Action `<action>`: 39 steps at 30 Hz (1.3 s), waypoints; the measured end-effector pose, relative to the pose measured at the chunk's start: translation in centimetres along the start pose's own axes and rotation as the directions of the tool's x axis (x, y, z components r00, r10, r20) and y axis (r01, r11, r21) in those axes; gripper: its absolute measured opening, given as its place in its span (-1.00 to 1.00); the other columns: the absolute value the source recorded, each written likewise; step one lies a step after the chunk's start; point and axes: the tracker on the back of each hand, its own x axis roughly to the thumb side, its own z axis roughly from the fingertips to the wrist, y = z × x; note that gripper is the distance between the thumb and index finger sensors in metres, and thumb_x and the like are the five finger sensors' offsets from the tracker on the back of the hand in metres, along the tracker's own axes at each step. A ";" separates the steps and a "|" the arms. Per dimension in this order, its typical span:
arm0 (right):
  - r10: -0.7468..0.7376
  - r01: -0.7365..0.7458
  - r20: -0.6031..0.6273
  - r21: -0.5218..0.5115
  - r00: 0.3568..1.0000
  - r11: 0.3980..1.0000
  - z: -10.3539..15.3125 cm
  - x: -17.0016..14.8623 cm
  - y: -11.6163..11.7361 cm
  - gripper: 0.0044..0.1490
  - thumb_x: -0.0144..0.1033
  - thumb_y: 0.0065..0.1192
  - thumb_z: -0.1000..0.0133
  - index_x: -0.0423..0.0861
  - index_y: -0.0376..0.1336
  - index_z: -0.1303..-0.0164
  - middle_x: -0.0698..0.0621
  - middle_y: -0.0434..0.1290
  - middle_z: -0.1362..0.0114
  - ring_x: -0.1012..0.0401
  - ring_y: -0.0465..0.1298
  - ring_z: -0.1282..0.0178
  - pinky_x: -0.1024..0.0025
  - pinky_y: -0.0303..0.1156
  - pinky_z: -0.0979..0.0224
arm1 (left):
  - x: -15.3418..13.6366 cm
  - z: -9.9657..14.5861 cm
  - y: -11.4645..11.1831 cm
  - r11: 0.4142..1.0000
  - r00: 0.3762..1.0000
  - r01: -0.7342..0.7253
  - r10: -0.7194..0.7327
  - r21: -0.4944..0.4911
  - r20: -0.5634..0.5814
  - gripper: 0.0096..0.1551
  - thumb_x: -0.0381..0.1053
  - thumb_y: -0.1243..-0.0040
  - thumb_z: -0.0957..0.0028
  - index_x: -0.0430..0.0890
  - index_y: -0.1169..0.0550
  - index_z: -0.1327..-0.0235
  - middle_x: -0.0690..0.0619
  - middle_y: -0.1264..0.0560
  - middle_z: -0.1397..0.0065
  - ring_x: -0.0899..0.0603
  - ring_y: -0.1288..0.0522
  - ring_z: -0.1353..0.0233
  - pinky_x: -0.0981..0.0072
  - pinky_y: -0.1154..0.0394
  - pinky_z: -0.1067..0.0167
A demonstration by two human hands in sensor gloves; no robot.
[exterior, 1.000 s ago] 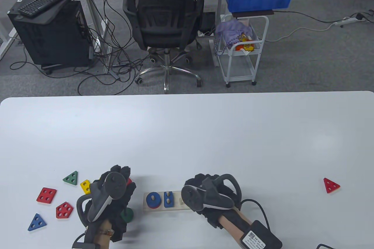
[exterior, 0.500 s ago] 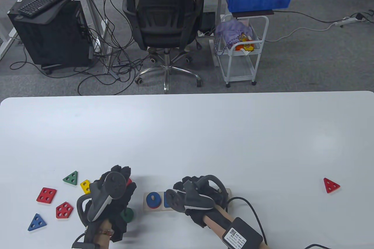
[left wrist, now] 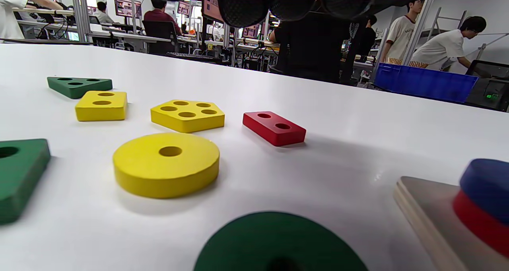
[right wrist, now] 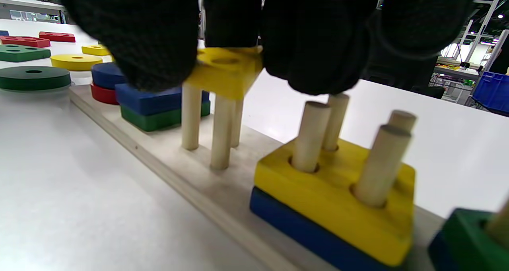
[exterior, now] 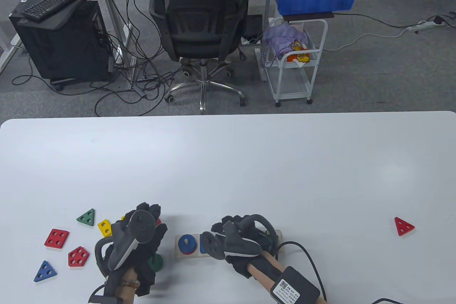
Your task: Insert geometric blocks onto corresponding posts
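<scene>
Yellow block (right wrist: 224, 70) sat at the top of the board's (right wrist: 167, 171) three pegs (right wrist: 220, 134), pinched by the right hand (exterior: 242, 238), whose fingers (right wrist: 318, 36) hid its far edge. Left of the board, the left hand (exterior: 137, 243) hovered over loose blocks; its grip couldn't be made out.

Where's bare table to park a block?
Free: the stretch between the post board and the lone red triangle, plus the whole far half of the table. Crowded: near-left, loose blocks around the left hand.
</scene>
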 end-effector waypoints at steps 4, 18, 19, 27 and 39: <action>-0.018 0.018 0.002 -0.008 1.000 1.000 0.3 -0.3 -0.3 -0.17 0.02 0.46 0.12 -0.04 0.26 -0.33 -0.16 0.45 -0.33 0.00 0.60 -0.03 -0.18 0.47 -0.18 | 0.0 0.0 0.0 1.000 1.000 0.002 -0.002 -0.003 0.001 -0.23 0.41 -0.03 0.14 0.37 -0.30 -0.45 0.28 -0.17 -0.70 -0.03 -0.25 -0.70 -0.19 -0.15 -0.59; -0.214 0.165 -0.366 -0.159 0.906 0.973 6.4 -13.7 -1.9 -0.24 -0.01 0.40 0.07 -0.05 0.27 -0.32 -0.18 0.44 -0.37 -0.05 0.59 -0.11 -0.24 0.43 -0.22 | 0.1 0.0 -0.1 1.000 1.000 0.001 0.000 -0.004 0.003 -0.24 0.41 -0.03 0.14 0.37 -0.30 -0.44 0.28 -0.17 -0.70 -0.03 -0.24 -0.70 -0.19 -0.15 -0.59; -0.221 0.165 -0.410 -0.168 0.885 0.972 7.2 -15.1 -1.6 -0.24 -0.01 0.40 0.06 -0.05 0.27 -0.32 -0.19 0.44 -0.37 -0.06 0.59 -0.13 -0.25 0.43 -0.22 | 0.1 0.0 -0.1 1.000 1.000 0.001 -0.001 -0.004 0.003 -0.24 0.41 -0.03 0.14 0.37 -0.30 -0.44 0.28 -0.17 -0.70 -0.03 -0.24 -0.70 -0.19 -0.15 -0.59; -0.374 0.251 -0.834 -0.292 0.405 0.923 16.0 -29.0 2.5 -0.29 -0.11 0.37 0.01 -0.09 0.26 -0.34 -0.24 0.39 -0.42 -0.15 0.54 -0.24 -0.34 0.35 -0.28 | 0.0 0.1 -0.1 1.000 1.000 0.008 -0.008 -0.011 -0.008 -0.23 0.41 -0.03 0.14 0.37 -0.30 -0.45 0.28 -0.17 -0.70 -0.03 -0.25 -0.70 -0.19 -0.15 -0.59; -0.132 0.331 -0.987 -0.094 0.095 0.939 20.9 -34.9 9.6 -0.24 -0.12 0.32 -0.04 0.03 0.14 -0.46 -0.08 0.19 -0.62 -0.23 0.27 -0.54 -0.39 0.17 -0.43 | 0.3 0.0 -0.4 0.999 0.999 0.034 -0.035 -0.029 -0.010 -0.24 0.41 -0.03 0.14 0.37 -0.30 -0.44 0.28 -0.17 -0.70 -0.03 -0.25 -0.70 -0.19 -0.15 -0.59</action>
